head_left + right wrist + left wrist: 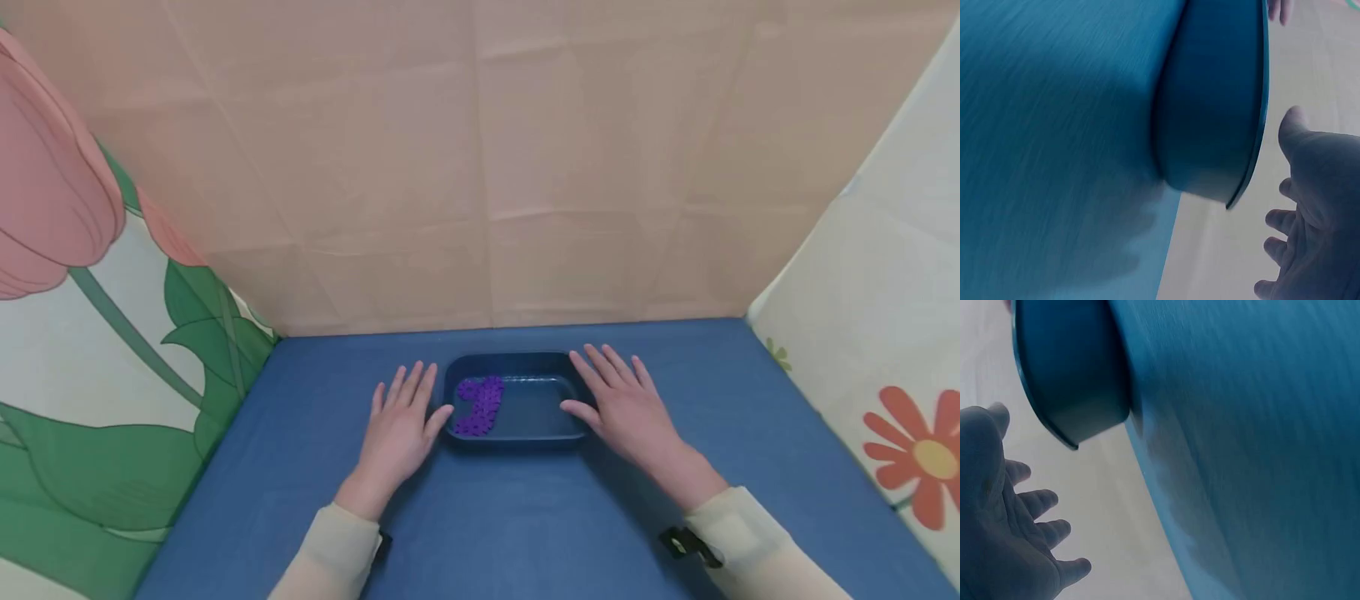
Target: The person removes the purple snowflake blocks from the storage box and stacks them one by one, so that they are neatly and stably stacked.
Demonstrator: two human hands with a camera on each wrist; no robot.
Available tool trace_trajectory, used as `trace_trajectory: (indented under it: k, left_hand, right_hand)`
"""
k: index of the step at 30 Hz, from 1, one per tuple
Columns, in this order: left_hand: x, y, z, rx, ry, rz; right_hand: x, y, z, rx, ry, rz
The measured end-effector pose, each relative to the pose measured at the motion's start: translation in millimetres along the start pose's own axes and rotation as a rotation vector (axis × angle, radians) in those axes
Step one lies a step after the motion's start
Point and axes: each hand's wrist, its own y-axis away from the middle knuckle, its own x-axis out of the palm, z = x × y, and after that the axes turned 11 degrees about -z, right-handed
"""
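Observation:
A dark blue rectangular tray [532,421] stands on the blue table, and small purple pieces [483,407] lie in a curved cluster at its left end. Just left of the tray is my left hand [397,437], fingers spread and nothing held. My right hand [633,417] hovers by the tray's right end with its fingers straight and apart. In the left wrist view the tray's side wall [1075,369] is apart from the left palm [997,531]. The right wrist view shows a gap between the tray wall [1210,106] and the right hand [1325,212].
The blue tabletop [495,525] extends around the tray. A beige cloth wall [480,183] rises at the back edge. Flower-printed cloths stand at the left [127,400] and right [885,333]. Both wrists wear a dark strapped device [686,543].

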Motion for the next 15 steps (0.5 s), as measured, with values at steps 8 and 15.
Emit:
trace_trajectory:
  k: [8,15]
  left_hand:
    - [6.4,2.3,-11.6,-0.077,0.151,0.014]
    - [6.5,3.8,-16.6,-0.158,0.335,0.07]
  right_hand:
    - [10.4,-14.7,18.4,-0.047,-0.086,0.011]
    - [22.6,-25.4,30.1,-0.087,-0.149,0.01]
